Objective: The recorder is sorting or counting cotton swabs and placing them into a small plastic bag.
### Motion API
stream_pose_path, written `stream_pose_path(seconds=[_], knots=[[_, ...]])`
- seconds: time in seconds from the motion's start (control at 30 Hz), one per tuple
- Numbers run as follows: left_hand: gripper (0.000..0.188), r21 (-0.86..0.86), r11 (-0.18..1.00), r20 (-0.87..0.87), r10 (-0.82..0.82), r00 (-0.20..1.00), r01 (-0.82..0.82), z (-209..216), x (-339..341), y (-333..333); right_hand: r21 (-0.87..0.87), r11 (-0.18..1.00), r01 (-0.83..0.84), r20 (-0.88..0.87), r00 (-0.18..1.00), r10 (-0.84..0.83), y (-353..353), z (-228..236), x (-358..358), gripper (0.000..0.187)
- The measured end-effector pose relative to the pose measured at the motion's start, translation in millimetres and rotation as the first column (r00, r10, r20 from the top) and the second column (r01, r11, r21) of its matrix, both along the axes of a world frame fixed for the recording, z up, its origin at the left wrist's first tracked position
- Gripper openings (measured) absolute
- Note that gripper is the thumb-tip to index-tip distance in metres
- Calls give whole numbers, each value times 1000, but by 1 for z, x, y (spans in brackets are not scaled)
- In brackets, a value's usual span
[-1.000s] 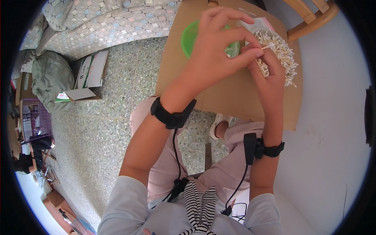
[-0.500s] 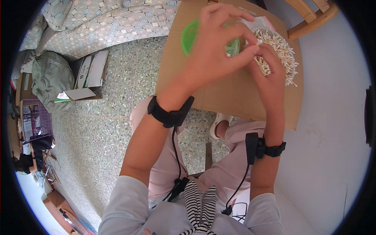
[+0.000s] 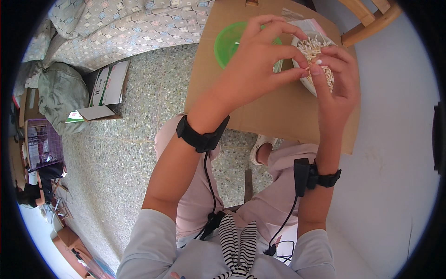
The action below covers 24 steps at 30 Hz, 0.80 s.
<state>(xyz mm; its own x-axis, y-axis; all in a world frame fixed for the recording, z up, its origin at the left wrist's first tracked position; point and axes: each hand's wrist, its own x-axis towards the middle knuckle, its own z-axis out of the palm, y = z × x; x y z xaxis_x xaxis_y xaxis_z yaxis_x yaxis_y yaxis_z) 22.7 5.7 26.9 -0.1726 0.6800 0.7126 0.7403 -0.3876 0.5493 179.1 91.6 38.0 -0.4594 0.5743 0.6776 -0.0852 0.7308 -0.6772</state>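
Note:
A cotton swab, its white tip [image 3: 318,62] showing, is held between my two hands over a white bowl [image 3: 297,43]. My right hand [image 3: 339,76] pinches it with thumb and fingers. Thumb and forefinger of my left hand [image 3: 262,58] close together at the swab's other end, where the stick is mostly covered by fingertips. Loose cotton swabs [image 3: 312,45] fill the bowl beneath. Partly behind my left hand stands a green bowl [image 3: 224,44], with a small white tip visible inside it.
Both bowls rest on a brown cardboard-topped surface [image 3: 274,111]. A clear plastic bag [image 3: 313,25] lies behind the white bowl. At far right are a wooden chair [image 3: 367,35] and a white wall [image 3: 395,116]. An opened carton [image 3: 109,88] sits on the speckled floor to the left.
My right hand has shifted right and turned, its fingers now spread more around the swab. Both hands have come slightly lower, and the left pinch has moved down with them.

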Motion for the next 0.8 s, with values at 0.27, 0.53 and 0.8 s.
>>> stream_pose_path(seconds=[0.27, 0.53, 0.8], knots=[[14, -3, 999, -28, 47, 999, -47, 8, -9, -5, -13, 999, 40, -14, 999, -40, 6, 1, 3, 12], [12, -37, 999, 133, -17, 991, 22, 12, -13, -3, -91, 996, 22, 18, 1000, -21, 8, 2, 7, 11], [16, -26, 998, -6, 55, 998, -55, 24, -16, -9, -92, 992, 86, 41, 996, -82, 7, 4, 9, 11]])
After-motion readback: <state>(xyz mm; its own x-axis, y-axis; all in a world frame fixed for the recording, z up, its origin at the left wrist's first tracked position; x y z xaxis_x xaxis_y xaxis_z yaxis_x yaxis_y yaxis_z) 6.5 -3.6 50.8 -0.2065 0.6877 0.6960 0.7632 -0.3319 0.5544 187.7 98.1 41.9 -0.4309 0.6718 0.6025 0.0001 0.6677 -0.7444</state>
